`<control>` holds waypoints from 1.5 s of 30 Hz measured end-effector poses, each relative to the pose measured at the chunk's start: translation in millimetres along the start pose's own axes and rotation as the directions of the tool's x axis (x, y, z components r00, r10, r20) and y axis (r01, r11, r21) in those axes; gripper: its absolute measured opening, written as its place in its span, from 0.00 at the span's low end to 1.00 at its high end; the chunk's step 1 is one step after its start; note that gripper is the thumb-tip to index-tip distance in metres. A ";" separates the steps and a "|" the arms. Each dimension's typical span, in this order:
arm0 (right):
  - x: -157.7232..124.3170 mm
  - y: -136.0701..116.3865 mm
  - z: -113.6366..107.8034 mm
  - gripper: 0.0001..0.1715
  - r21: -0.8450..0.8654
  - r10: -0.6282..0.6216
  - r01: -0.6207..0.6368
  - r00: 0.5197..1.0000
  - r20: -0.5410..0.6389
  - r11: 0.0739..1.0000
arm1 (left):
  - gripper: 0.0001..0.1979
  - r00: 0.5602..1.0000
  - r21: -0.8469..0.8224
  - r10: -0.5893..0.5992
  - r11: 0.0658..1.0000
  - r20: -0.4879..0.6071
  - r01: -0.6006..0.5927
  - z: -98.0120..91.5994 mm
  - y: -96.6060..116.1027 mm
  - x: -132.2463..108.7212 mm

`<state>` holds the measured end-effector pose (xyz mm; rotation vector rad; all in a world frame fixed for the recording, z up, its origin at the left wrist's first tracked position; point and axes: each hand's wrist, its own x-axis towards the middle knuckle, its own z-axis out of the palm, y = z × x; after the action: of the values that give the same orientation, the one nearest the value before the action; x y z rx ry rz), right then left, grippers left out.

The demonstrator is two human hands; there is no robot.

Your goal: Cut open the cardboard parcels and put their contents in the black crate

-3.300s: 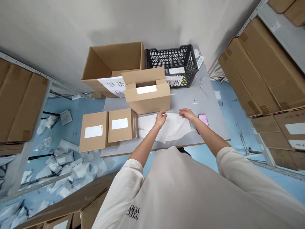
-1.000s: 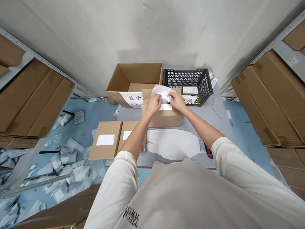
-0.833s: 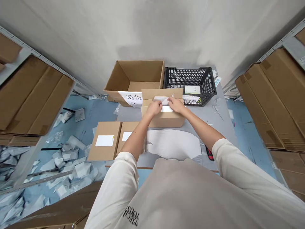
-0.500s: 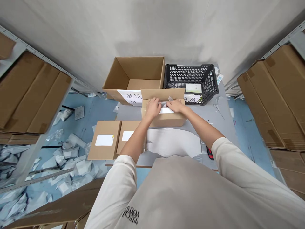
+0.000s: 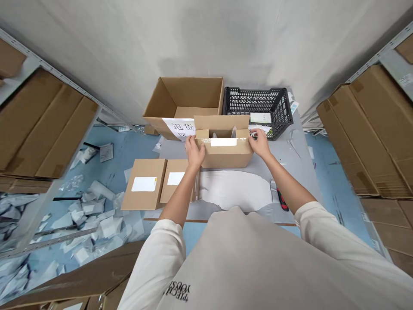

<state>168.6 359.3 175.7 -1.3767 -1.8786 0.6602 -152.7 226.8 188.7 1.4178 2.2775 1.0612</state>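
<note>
A small brown cardboard box with a white label stands open-topped in the middle of the grey table. My left hand grips its left end, fingers curled over the top edge. My right hand holds the right end in the same way. White packing material shows inside the box opening. A sheet of white paper lies flat on the table in front of the box.
Behind stand a large open carton with a handwritten sign and a black plastic crate. Two closed labelled boxes lie at the left. A red-handled tool lies at the right. Shelves of flat cartons flank both sides; paper scraps litter the blue floor.
Both hands carried white paper from the table into the box and pressed it in. They have now moved apart from the box's top middle to its two ends.
</note>
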 end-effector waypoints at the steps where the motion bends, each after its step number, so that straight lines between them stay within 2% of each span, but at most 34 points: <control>1: -10.3 7.8 -0.7 0.21 0.045 0.081 -0.081 0.997 0.006 0.996 | 0.33 0.998 -0.021 -0.068 0.997 -0.013 0.067 0.3 -6.4 -3.5; 4: -35.7 21.9 5.2 0.26 0.192 0.263 -0.279 0.959 0.102 0.941 | 0.33 0.958 -0.084 -0.281 0.955 0.063 0.285 4.6 -21.0 -10.9; 5: -41.5 23.6 8.1 0.26 0.225 0.294 -0.317 0.947 0.129 0.921 | 0.31 0.942 -0.089 -0.321 0.940 0.103 0.330 6.3 -24.1 -12.8; 7: -50.1 24.4 12.3 0.25 0.250 0.321 -0.346 0.937 0.136 0.904 | 0.26 0.933 -0.088 -0.331 0.935 0.142 0.345 8.9 -27.7 -17.1; 10: -60.3 22.6 10.2 0.25 0.230 0.334 -0.336 0.941 0.049 0.913 | 0.21 0.956 -0.107 -0.274 0.952 0.108 0.286 8.9 -27.4 -26.5; 14: -78.4 18.2 -6.6 0.25 0.245 0.343 -0.319 0.937 -0.062 0.916 | 0.24 0.968 -0.141 -0.231 0.960 0.099 0.243 3.9 -19.3 -45.9; 20: -121.5 14.3 -48.7 0.29 0.267 0.341 -0.290 0.924 -0.172 0.919 | 0.24 0.983 -0.226 -0.151 0.959 0.108 0.172 4.2 -2.0 -84.0; 25: -149.7 6.9 -88.9 0.33 0.275 0.273 -0.206 0.932 -0.237 0.939 | 0.24 0.996 -0.256 -0.051 0.964 0.075 0.069 1.2 20.7 -112.2; 28: -150.3 -6.9 -108.5 0.34 0.280 0.174 -0.097 0.949 -0.264 0.955 | 0.25 1.000 -0.250 0.015 0.968 -0.013 -0.018 -15.0 36.1 -124.5; 32: -138.0 -36.5 -116.0 0.36 0.281 0.009 0.070 0.963 -0.269 0.957 | 0.30 0.975 -0.202 0.106 0.969 -0.194 -0.145 -55.2 45.7 -140.7; 34: -130.4 -54.1 -107.2 0.36 0.285 -0.048 0.121 0.967 -0.250 0.951 | 0.32 0.957 -0.166 0.105 0.974 -0.272 -0.154 -80.7 42.5 -151.6; 37: -121.4 -82.5 -77.7 0.35 0.278 -0.128 0.178 0.973 -0.190 0.944 | 0.35 0.934 -0.132 0.053 0.986 -0.353 -0.106 -122.1 26.1 -173.6; 41: -119.9 -127.2 -16.5 0.36 0.334 -0.225 0.222 0.974 -0.030 0.916 | 0.35 0.884 -0.061 -0.045 0.998 -0.465 0.018 -180.2 -14.3 -215.4; 45: -135.7 -183.9 56.0 0.39 0.414 -0.287 0.213 0.950 0.124 0.885 | 0.35 0.812 -0.003 -0.131 0.988 -0.569 0.157 -235.9 -62.7 -266.8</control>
<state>40.8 174.5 245.4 -0.8189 -1.8870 0.9954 -194.5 -123.2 268.9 1.0003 2.7697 1.5554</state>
